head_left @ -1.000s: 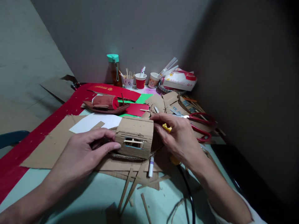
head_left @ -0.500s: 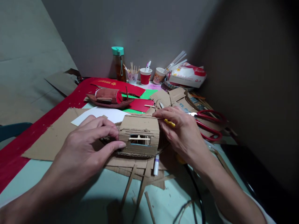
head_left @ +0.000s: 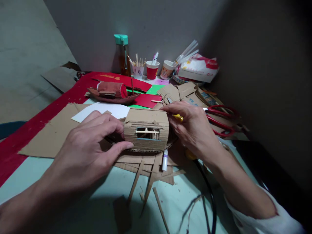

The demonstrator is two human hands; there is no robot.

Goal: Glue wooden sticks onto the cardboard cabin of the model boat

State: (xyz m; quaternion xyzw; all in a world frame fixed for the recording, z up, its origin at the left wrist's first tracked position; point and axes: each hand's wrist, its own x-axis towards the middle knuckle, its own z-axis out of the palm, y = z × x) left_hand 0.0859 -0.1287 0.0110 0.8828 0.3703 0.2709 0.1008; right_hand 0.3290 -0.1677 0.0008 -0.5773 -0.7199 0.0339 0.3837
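A small cardboard house [head_left: 146,130], with a window cut in its near wall, sits on cardboard sheets [head_left: 52,136] between both hands. The left hand [head_left: 90,148] pinches its left end, thumb low against the base and fingers curled over the top edge; the right hand [head_left: 192,130] presses fingertips to the upper right corner while closed around a yellow tool [head_left: 177,118]. Just below the house lies a white glue stick [head_left: 165,160], red scissors [head_left: 219,122] lie right of the right hand, and a red model boat [head_left: 112,92] and cups [head_left: 152,70] stand beyond.
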